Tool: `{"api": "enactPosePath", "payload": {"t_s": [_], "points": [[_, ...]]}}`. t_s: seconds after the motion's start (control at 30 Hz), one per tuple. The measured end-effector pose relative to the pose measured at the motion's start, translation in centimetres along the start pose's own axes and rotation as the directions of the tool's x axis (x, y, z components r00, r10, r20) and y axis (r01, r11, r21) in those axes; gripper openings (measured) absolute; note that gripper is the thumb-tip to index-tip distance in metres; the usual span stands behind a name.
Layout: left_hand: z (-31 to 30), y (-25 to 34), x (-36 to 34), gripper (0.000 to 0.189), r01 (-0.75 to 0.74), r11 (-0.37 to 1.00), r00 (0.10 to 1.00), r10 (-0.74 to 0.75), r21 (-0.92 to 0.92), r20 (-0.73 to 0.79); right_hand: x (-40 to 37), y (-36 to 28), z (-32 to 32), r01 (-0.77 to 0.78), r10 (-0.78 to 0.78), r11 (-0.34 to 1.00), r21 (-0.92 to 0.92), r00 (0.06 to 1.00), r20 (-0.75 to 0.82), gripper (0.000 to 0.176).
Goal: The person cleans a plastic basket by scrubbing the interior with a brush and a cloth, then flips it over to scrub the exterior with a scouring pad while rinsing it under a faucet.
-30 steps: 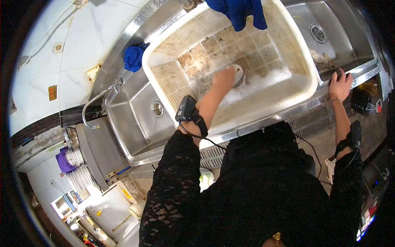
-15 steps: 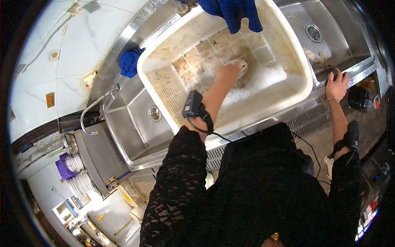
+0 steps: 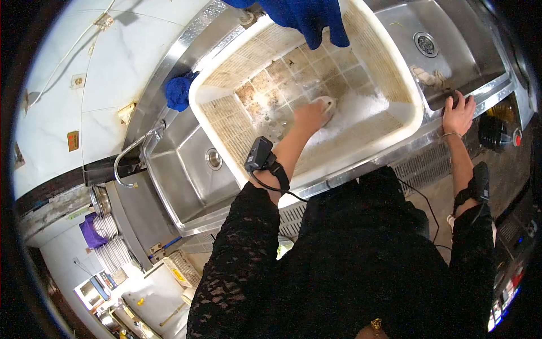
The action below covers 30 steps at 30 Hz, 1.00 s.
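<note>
My left hand (image 3: 309, 118) is inside a large off-white plastic basket (image 3: 419, 107), its fingers closed round a white oval scrubbing brush (image 3: 327, 105). The brush is low against the grid-patterned basket bottom, where brown stains and white suds show; its bristles are hidden. My right hand (image 3: 459, 116) rests outside the basket on the front rim of the right-hand sink, fingers spread and holding nothing. Over the basket's far rim hangs a blue cloth (image 3: 316, 24).
The basket sits across a steel sink unit, between the left basin (image 3: 189, 169) with its tap (image 3: 125, 183) and the right basin (image 3: 451, 39). A pale cloth (image 3: 427, 76) lies in the right basin. Another blue cloth (image 3: 178, 90) is behind the basket. Stacked plates (image 3: 113, 254) stand lower left.
My left hand has moved the brush slightly left and nearer me along the basket bottom, blurred by motion. My right hand stays on the sink rim. The view has shifted a little.
</note>
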<state>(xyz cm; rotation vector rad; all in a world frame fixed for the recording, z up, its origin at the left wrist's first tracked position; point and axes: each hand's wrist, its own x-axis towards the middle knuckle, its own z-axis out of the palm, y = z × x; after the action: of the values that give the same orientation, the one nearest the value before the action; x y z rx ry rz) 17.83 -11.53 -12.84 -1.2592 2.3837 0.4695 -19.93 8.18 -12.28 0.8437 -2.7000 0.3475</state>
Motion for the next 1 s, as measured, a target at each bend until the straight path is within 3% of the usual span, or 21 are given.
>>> {"api": "enactPosePath", "payload": {"t_s": [0.07,0.1,0.13,0.17,0.23,0.27,0.33,0.37,0.43,0.5,0.57,0.6,0.67,0.7,0.77,0.87,0.93,0.97,1.0], "points": [[-0.9,0.5,-0.2,0.052,-0.041,0.988,0.982,0.067,-0.149,0.175,-0.1,-0.1,-0.1,-0.034,0.035,0.999,-0.030,0.999,0.031,0.040],[-1.5,0.9,-0.2,0.052,-0.032,0.988,0.983,0.059,-0.152,0.175,-0.1,-0.2,0.0,-0.026,0.027,0.999,-0.025,0.999,0.034,0.040],[-2.4,1.6,0.2,0.056,-0.216,0.902,0.925,0.311,-0.373,0.216,-0.1,-0.1,0.0,-0.035,0.036,0.999,-0.021,0.998,0.044,0.041],[-3.1,2.7,0.7,0.060,-0.358,0.732,0.812,0.551,-0.580,0.193,-0.1,0.0,0.1,-0.046,0.047,0.999,-0.019,0.998,0.053,0.041],[-2.9,6.7,1.3,0.057,-0.147,0.538,0.831,0.523,-0.830,0.192,-0.2,0.5,0.5,-0.021,0.021,1.000,-0.005,0.999,0.043,0.042],[-3.5,8.4,0.9,0.057,-0.143,0.531,0.833,0.520,-0.835,0.188,0.0,0.6,0.5,0.001,-0.002,1.000,0.015,1.000,0.026,0.042],[-4.4,10.3,0.3,0.051,-0.411,0.616,0.799,0.598,-0.672,0.060,0.0,0.4,0.3,-0.008,0.008,1.000,0.012,0.999,0.041,0.042],[-4.2,9.8,0.0,0.049,-0.391,0.619,0.823,0.566,-0.681,0.041,-0.1,0.2,0.3,-0.036,0.035,0.999,0.009,0.998,0.059,0.043],[-2.2,5.4,-0.3,0.053,-0.299,0.693,0.792,0.564,-0.656,0.235,-0.1,0.5,1.0,-0.014,0.012,0.999,0.029,0.999,0.038,0.043],[1.5,-1.9,-2.6,0.056,-0.437,0.762,0.851,0.523,-0.478,0.055,-0.1,0.2,0.2,-0.028,0.027,1.000,0.005,0.997,0.072,0.043],[0.3,-6.0,-5.9,0.058,-0.028,0.851,0.857,0.290,-0.524,0.425,-0.1,0.0,0.0,-0.029,0.029,1.000,0.002,0.997,0.067,0.042],[0.0,-5.3,-5.7,0.058,-0.027,0.854,0.858,0.287,-0.520,0.427,-0.2,0.1,0.1,-0.023,0.024,1.000,-0.011,0.997,0.067,0.042],[-0.1,-2.5,-4.9,0.061,-0.193,0.921,0.915,0.294,-0.339,0.278,-0.5,0.1,0.1,-0.019,0.020,1.000,-0.014,0.997,0.071,0.042],[-1.3,0.5,-2.8,0.063,-0.241,0.929,0.859,0.340,-0.282,0.384,-0.3,-0.1,0.0,-0.020,0.021,1.000,-0.023,0.998,0.065,0.041],[-2.9,6.6,-1.0,0.062,-0.292,0.794,0.856,0.465,-0.534,0.223,-0.5,0.0,-0.6,-0.001,0.004,0.999,-0.034,0.996,0.086,0.041],[-5.2,10.5,-1.0,0.061,-0.338,0.742,0.839,0.516,-0.579,0.171,-0.7,0.7,-0.2,0.002,0.000,1.000,-0.026,0.995,0.098,0.040],[-2.4,6.5,-1.6,0.056,-0.191,0.890,0.889,0.336,-0.413,0.313,-0.6,0.5,-0.1,-0.009,0.009,1.000,0.002,0.995,0.104,0.039],[-0.8,-0.3,-6.7,0.055,-0.150,0.891,0.956,0.241,-0.429,0.167,-0.6,0.3,-0.3,-0.010,0.008,1.000,0.014,0.995,0.099,0.038],[1.5,-4.3,-7.5,0.057,-0.165,0.842,0.949,0.278,-0.513,0.150,-0.7,0.6,-0.3,-0.009,0.007,1.000,0.018,0.995,0.101,0.038]]}}
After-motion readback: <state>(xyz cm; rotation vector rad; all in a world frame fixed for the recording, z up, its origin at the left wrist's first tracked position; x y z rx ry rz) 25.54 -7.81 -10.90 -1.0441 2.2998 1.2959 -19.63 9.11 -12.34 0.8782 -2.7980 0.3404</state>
